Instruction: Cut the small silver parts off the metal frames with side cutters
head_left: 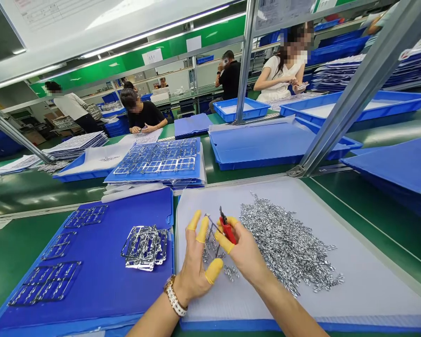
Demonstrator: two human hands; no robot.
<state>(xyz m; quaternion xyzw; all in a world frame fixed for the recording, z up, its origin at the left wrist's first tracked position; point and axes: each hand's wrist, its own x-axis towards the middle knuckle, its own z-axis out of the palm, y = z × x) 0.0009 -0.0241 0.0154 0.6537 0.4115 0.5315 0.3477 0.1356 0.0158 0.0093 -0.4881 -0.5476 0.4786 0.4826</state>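
Observation:
My left hand [192, 269], with yellow finger cots on its fingers and thumb, holds a thin plastic sprue frame [213, 223] between fingertips and thumb. Red-handled nippers [227, 230] are gripped in my right hand [244, 250], which also wears yellow cots; their dark jaws point up and away, close beside the frame. Under both hands a white sheet [365, 276] lines a tray. A large heap of small shiny silver parts [287, 243] spreads over it to the right, and a few loose parts [230, 272] lie beneath my hands.
On a blue board [101, 290] at left lie a pile of silver sprue frames [145, 248] and several separate frames [45, 283]. Behind are stacked boards with frames [157, 157], a blue tray [263, 145] and a slanted metal post [361, 89]. Several people work farther back.

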